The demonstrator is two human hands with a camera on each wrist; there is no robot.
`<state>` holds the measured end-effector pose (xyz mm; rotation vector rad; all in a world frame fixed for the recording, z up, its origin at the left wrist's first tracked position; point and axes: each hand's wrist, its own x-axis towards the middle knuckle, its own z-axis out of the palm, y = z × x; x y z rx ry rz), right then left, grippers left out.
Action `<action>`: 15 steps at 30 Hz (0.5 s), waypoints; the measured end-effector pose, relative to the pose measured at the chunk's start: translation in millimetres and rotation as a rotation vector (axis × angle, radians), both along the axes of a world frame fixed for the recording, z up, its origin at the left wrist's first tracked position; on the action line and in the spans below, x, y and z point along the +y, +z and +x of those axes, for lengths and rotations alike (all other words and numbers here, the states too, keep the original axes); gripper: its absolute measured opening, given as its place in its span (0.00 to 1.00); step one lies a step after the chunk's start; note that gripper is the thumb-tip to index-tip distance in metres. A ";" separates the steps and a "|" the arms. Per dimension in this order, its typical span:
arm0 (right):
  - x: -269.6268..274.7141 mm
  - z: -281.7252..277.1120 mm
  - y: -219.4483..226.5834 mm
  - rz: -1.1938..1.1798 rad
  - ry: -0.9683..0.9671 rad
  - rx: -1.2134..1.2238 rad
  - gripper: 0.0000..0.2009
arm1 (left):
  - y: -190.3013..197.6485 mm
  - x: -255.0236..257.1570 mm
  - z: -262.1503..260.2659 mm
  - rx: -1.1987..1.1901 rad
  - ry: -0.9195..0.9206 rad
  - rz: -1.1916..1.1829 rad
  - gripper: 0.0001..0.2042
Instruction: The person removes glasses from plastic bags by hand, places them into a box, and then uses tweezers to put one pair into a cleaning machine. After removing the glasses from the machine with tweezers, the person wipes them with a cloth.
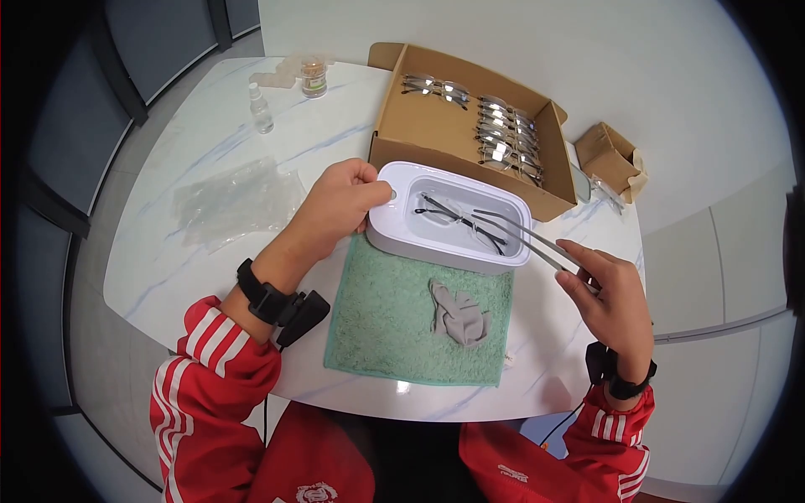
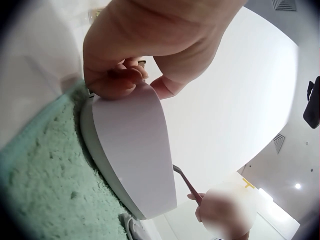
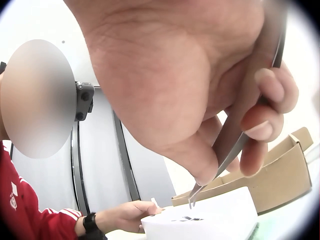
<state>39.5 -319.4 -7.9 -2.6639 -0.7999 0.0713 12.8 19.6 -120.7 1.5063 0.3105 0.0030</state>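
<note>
A white oval cleaner tub [image 1: 444, 250] holds a pair of glasses [image 1: 459, 220] with dark temples. My left hand [image 1: 335, 205] grips the tub's left end, thumb on top beside a round button; in the left wrist view its fingers curl at the rim of the tub [image 2: 135, 145]. My right hand [image 1: 608, 298] pinches long metal tweezers [image 1: 541, 245], whose parted tips reach over the tub's right part, close to the glasses. The right wrist view shows the tweezers [image 3: 232, 150] between thumb and fingers. Whether the tips touch the glasses, I cannot tell.
Under and before the tub lies a green towel [image 1: 377, 327] with a crumpled grey cloth [image 1: 461, 317]. Behind stands a cardboard box [image 1: 428, 126] with several glasses. Plastic bags [image 1: 239, 205], a spray bottle [image 1: 260, 109] and a jar [image 1: 314, 80] are left; a small box [image 1: 605, 159] is right.
</note>
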 end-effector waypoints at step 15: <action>19.2 -8.7 1.4 -0.277 0.016 -0.246 0.15 | -8.1 15.9 -30.1 -0.142 0.106 -0.287 0.05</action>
